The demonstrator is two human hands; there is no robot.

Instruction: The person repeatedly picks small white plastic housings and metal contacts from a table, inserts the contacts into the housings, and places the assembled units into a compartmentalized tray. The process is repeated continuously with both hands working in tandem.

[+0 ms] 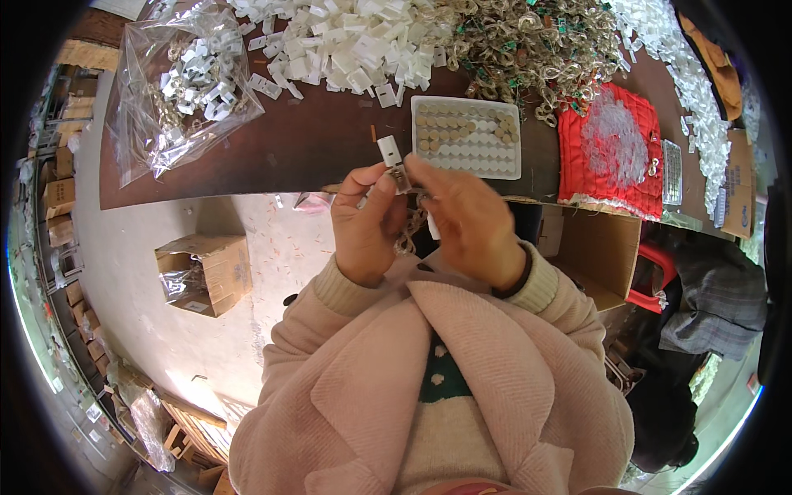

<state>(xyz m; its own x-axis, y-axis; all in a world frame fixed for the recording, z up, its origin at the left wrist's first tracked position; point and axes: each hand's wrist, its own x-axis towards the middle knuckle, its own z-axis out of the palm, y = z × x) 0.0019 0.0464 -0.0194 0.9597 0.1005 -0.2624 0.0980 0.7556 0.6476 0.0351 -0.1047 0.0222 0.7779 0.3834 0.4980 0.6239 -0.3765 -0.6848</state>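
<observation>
Above the table's front edge, my left hand [367, 219] pinches a small white plastic casing [389, 151] between thumb and fingers. Metallic parts show at the casing's lower end, by my thumb. A looped bundle of pale wire [406, 239] hangs beneath it, between my hands. My right hand [474, 219] is bent in close from the other side, its index fingertip against the casing. A white edge [433, 224] shows under the right fingers. What else they grip is hidden and slightly blurred.
A white tray [462, 172] of round tan discs lies beyond my hands. Behind are heaps of white casings [355, 45] and wire bundles [528, 49]. Left lies a clear bag [140, 107] of parts; right, a red cloth [572, 136] with clear pieces. Cardboard boxes [229, 272] stand below.
</observation>
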